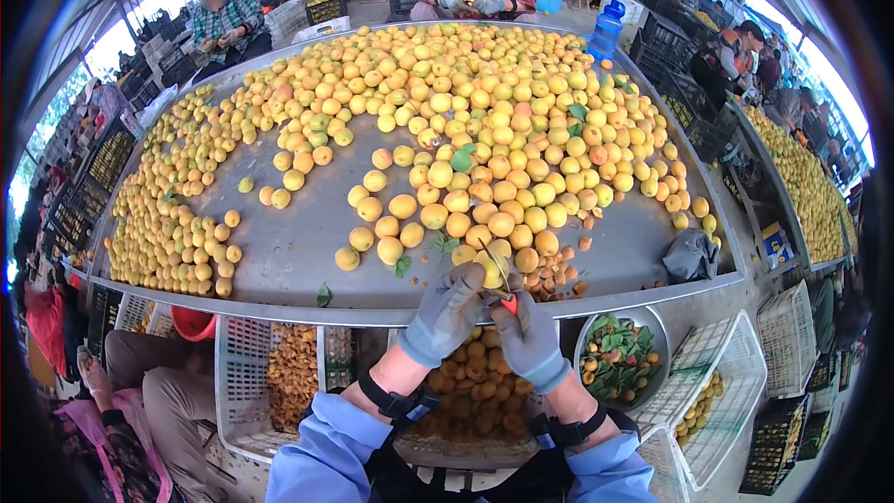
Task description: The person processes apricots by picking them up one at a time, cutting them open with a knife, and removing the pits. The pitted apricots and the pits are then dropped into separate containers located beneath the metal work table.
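Note:
At the near edge of the metal table (pixel 279 301), my left hand (pixel 447 309), in a grey glove, is closed around a yellow apricot (pixel 493 272). My right hand (pixel 529 335), gloved too, grips a small red-handled tool (pixel 509 305) whose thin curved metal end overlaps the apricot in this view. Just beyond my hands lies a spread of apricots (pixel 503 224). Right of my fingers is a small heap of brown pits or fruit pieces (pixel 556 275). Below my wrists, a container of apricots (pixel 475 382) shows between my forearms.
A white crate of orange-brown pieces (pixel 247 368) stands lower left, a metal bowl of leaves and fruit (pixel 657 335) lower right, beside a white crate (pixel 736 377). Dark plastic (pixel 691 256) lies on the right edge. A blue bottle (pixel 607 31) stands far back. People sit across and at left.

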### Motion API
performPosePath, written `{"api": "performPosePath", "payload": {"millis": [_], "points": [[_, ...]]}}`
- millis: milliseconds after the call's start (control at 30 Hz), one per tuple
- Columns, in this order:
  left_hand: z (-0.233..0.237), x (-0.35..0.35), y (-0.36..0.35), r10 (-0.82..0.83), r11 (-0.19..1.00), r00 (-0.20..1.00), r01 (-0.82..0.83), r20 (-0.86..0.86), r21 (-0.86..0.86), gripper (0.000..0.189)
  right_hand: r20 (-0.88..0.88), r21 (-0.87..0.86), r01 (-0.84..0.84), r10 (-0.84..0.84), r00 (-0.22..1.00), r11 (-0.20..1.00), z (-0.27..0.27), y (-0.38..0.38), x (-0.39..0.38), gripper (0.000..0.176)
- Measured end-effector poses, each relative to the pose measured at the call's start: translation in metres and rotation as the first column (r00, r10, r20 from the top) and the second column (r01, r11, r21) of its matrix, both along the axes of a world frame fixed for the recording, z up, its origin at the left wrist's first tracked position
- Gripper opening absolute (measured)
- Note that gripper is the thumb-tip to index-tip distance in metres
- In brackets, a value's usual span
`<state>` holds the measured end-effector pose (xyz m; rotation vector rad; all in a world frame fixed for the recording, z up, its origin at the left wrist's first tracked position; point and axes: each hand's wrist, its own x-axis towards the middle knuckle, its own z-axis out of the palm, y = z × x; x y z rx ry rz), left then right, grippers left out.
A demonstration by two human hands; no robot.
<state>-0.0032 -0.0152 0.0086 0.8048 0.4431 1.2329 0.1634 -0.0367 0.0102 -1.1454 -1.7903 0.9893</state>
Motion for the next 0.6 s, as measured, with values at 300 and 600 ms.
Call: {"api": "performPosePath", "payload": {"millis": [300,600], "points": [[0.012,-0.006,-0.002,-0.068,0.997,0.994,0.071,0.085,-0.023,0.047,0.007,0.075,-0.057,0.056,0.998,0.996,0.005,0.009,0.005,0.031],[0.005,-0.008,0.000,0.021,0.998,0.999,-0.017,-0.049,0.068,0.045,0.109,0.059,-0.015,0.008,0.994,0.998,-0.001,0.004,0.004,0.021]]}}
